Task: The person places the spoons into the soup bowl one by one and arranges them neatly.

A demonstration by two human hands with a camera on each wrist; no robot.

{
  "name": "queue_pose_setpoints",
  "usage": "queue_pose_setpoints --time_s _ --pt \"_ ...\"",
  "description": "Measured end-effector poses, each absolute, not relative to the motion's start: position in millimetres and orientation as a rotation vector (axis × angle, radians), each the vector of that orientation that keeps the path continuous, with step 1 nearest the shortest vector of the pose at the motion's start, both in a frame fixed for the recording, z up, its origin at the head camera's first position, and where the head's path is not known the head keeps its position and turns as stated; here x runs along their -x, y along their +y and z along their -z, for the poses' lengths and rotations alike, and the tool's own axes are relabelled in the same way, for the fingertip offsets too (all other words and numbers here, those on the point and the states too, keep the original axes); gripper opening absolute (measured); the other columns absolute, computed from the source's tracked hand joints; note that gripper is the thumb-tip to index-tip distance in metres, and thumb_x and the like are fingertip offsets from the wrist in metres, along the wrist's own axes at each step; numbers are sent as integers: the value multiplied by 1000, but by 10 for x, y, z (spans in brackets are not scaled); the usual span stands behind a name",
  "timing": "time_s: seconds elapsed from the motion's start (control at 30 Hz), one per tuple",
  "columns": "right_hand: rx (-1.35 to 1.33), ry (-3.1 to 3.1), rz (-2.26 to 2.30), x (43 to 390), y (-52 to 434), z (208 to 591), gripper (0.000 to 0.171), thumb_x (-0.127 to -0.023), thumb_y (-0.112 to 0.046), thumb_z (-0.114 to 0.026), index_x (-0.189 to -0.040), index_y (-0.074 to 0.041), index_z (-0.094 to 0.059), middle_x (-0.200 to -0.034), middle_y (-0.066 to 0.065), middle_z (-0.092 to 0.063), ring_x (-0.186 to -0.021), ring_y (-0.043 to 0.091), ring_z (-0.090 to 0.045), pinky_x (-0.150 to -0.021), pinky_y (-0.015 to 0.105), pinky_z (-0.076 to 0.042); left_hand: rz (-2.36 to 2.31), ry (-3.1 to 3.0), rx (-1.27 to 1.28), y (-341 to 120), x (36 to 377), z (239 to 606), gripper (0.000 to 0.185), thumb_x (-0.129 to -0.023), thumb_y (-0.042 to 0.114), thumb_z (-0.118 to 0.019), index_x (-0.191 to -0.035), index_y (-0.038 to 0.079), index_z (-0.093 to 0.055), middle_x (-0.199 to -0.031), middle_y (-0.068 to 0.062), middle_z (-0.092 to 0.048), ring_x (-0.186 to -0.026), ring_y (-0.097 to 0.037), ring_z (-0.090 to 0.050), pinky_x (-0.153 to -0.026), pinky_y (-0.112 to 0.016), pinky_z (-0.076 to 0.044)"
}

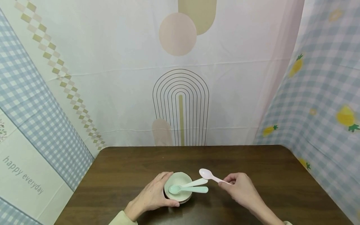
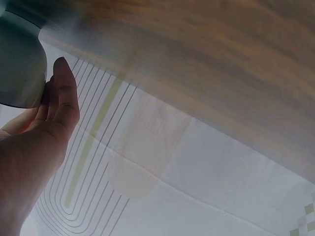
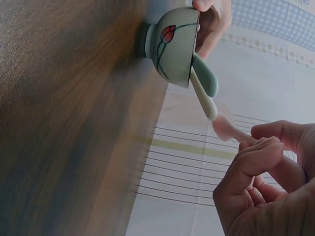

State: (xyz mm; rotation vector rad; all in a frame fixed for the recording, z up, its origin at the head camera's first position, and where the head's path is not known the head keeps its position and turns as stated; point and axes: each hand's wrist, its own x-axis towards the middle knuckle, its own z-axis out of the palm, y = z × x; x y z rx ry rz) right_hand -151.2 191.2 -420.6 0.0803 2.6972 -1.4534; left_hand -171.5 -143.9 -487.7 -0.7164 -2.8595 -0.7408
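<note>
A small pale bowl (image 1: 182,177) stands upright on the table, and the right wrist view shows a red flower painted on its side. Thumb and fingers of my left hand (image 1: 152,194) curl round the bowl at its rim. Two spoons lean in the bowl with handles pointing right: a mint green spoon (image 1: 197,189) and a white spoon (image 1: 198,182). My right hand (image 1: 242,191) pinches a pale pink spoon (image 1: 206,173) by its handle, right of the bowl. The pink spoon's head is in the air, close to the white handle's end; contact cannot be told.
A dark brown wooden table (image 1: 126,162) lies beneath both hands. Behind it hangs a white cloth (image 1: 121,103) with printed arches. Blue checked cloths hang at the left and right sides.
</note>
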Motion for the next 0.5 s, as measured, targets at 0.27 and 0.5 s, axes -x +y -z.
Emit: queue_pose_setpoints --time_s 0.27,0.5 --pt "-52 2706 1451 1510 1864 4178 13 -89 -18 -83 -82 -9 -76 -57 -6 -47 -51 7 -37 -46 21 -25 741 -2854 723 -1438 1719 4873 113 -71 66 -95 -156 4 -55 -150 -9 -64 -137 -28 -64 -109 -49 -59" --pt "-38 2721 1438 1499 1825 4160 15 -88 -18 -84 -80 -10 -76 -59 -6 -47 -53 7 -37 -48 21 -26 742 -2858 715 -1442 1716 4881 113 -71 67 -94 -156 4 -55 -152 -11 -63 -138 -29 -64 -110 -51 -58"
